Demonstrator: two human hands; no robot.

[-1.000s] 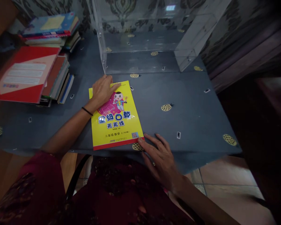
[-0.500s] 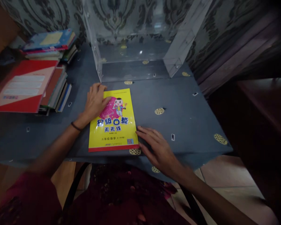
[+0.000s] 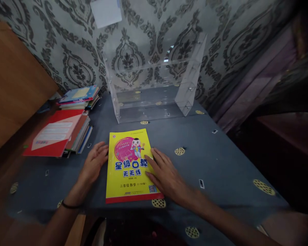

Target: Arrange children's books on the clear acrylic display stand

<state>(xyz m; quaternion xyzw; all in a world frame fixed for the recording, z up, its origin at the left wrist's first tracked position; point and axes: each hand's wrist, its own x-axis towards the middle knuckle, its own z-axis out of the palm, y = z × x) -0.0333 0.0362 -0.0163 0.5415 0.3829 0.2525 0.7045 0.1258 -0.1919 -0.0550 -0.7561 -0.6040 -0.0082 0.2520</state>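
Nearest, the edge of the counter [image 3: 220,160] is draped by a blue-grey cloth [image 3: 169,220] printed with pineapples. If the cloth were caught by a forearm, everything laid on it could be dragged along.

Just in from that edge, a yellow workbook [image 3: 128,186] is laid flat, cover up, with its red lower border turned toward the person. Its right side is overlapped by the right hand [image 3: 165,174], whose fingers are spread wide, with nothing gripped. The left hand [image 3: 93,164] is held loosely open beside the left edge; whether the cover is actually touched by its fingertips cannot be told. A black band [image 3: 69,206] is worn on the left wrist. Should the book be pushed from the right alone, it could be skewed, since little resistance seems to be offered on the left; should only the cover be caught by a finger, it could be bent or lifted from the pages.

Farther left, a red booklet [image 3: 53,131] is rested on a pile of books [image 3: 80,136], jutting past it; by a bumped elbow it could be tipped off. Behind, another stack [image 3: 79,95] and a clear rack [image 3: 188,89] are set before the patterned wall [image 3: 79,65].
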